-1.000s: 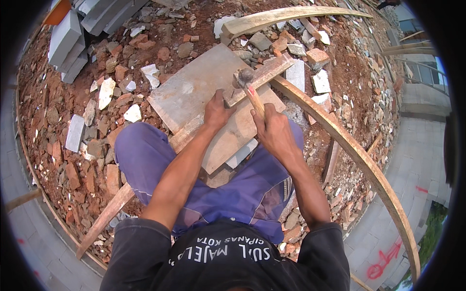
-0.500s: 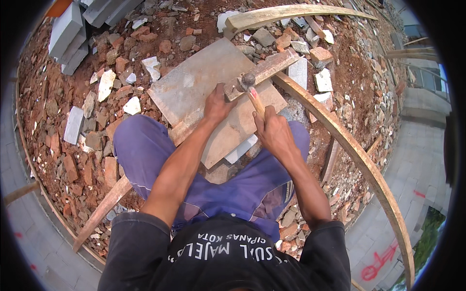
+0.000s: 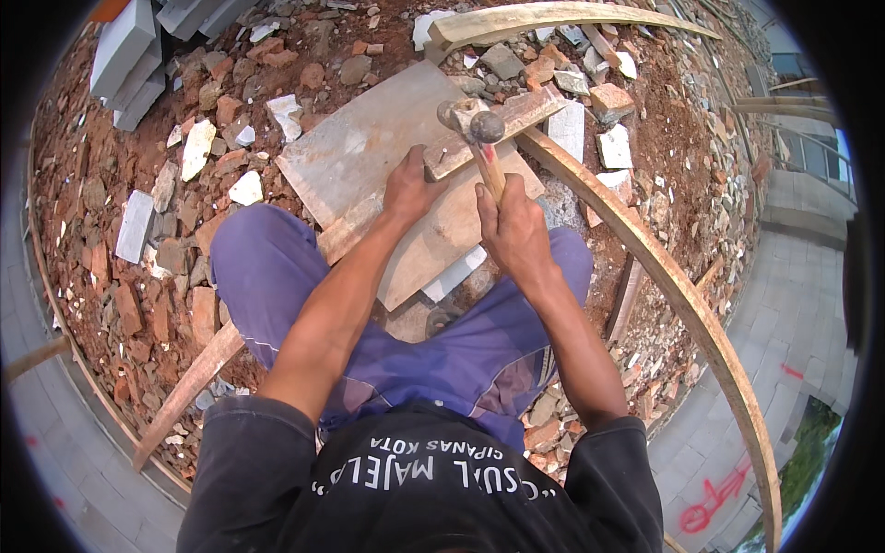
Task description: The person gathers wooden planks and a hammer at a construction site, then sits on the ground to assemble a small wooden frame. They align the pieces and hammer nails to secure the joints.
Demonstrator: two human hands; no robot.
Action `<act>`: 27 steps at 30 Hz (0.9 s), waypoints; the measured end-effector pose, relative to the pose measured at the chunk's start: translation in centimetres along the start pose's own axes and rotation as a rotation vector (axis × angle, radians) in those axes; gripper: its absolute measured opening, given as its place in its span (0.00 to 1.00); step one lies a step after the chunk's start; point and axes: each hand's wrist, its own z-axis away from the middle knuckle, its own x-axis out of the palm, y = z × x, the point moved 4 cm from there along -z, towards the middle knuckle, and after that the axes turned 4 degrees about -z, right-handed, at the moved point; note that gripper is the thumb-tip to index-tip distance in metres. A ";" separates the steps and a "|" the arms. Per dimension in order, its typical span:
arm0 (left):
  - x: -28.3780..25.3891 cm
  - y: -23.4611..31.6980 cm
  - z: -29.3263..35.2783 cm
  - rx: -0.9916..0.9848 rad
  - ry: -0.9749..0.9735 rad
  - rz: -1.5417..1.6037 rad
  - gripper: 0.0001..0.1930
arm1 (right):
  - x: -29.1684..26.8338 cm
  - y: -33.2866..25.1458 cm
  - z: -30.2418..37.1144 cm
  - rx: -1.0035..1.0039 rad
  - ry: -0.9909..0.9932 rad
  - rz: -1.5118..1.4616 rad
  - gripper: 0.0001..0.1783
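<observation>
My right hand (image 3: 516, 226) is wrapped round the wooden handle of a hammer (image 3: 487, 127). The rounded metal head is raised slightly over a short piece of wood (image 3: 521, 115). A thin nail seems to stick up near that wood's closer end. My left hand (image 3: 412, 189) grips this end, the fingers partly hidden behind the wood. Beneath both hands lies a flat board (image 3: 359, 138), greyish on its far side and browner toward me, with a wooden strip (image 3: 346, 235) across it.
Broken bricks (image 3: 205, 315) and white rubble (image 3: 197, 149) cover the reddish soil. A long timber (image 3: 659, 258) extends down the right, another (image 3: 553, 18) lies beyond the board. Grey blocks (image 3: 129, 55) are stacked at far left. Another wooden piece (image 3: 189, 401) slants beside my left knee.
The hammer head has lifted off the short wood and tilted, showing more of its metal. My right hand has shifted slightly left; my left hand keeps its hold.
</observation>
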 end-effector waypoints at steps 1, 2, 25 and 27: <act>0.0 -0.1 0.0 -0.014 -0.020 0.017 0.35 | 0.5 0.4 0.4 0.046 -0.088 0.027 0.16; 0.0 -0.1 0.2 -0.015 -0.020 0.015 0.35 | 0.8 0.7 0.9 0.094 -0.175 0.057 0.17; -0.6 -1.3 0.0 -0.019 0.074 -0.066 0.36 | -5.4 -5.7 -2.3 -0.016 0.165 -0.085 0.15; -0.5 -1.2 0.2 0.015 0.109 -0.088 0.36 | -8.7 -7.8 -3.7 -0.176 0.430 -0.295 0.14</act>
